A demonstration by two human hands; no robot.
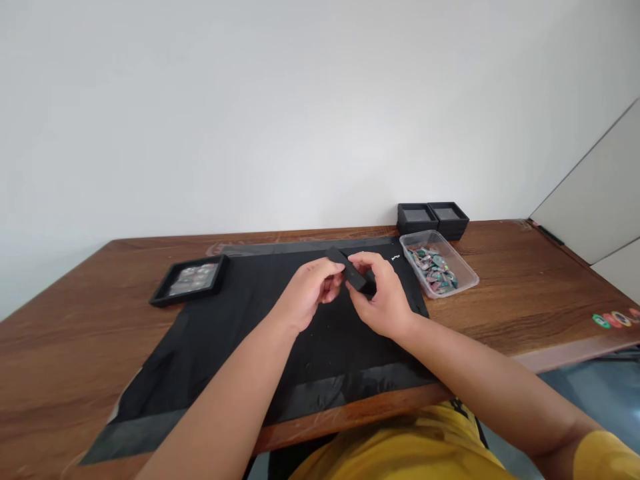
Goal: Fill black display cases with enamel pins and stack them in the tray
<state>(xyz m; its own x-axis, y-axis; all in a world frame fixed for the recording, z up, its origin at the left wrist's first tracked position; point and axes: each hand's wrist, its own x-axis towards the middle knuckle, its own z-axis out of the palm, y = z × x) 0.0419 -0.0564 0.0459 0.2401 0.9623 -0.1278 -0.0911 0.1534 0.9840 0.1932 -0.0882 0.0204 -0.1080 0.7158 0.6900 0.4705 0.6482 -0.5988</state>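
Both hands meet above the middle of a black mat [240,333] on a wooden table [60,347]. My right hand [383,293] is closed round a small flat black box [351,272], held tilted. My left hand [310,287] pinches the box's near left edge with curled fingers. What is inside the box is hidden.
A black tray [190,279] with a glass-like top lies at the mat's far left corner. A clear plastic tub [440,264] of several small coloured pieces stands right of the mat. Two stacks of small black boxes [433,219] sit by the wall. Coloured stickers [615,319] mark the table's right edge.
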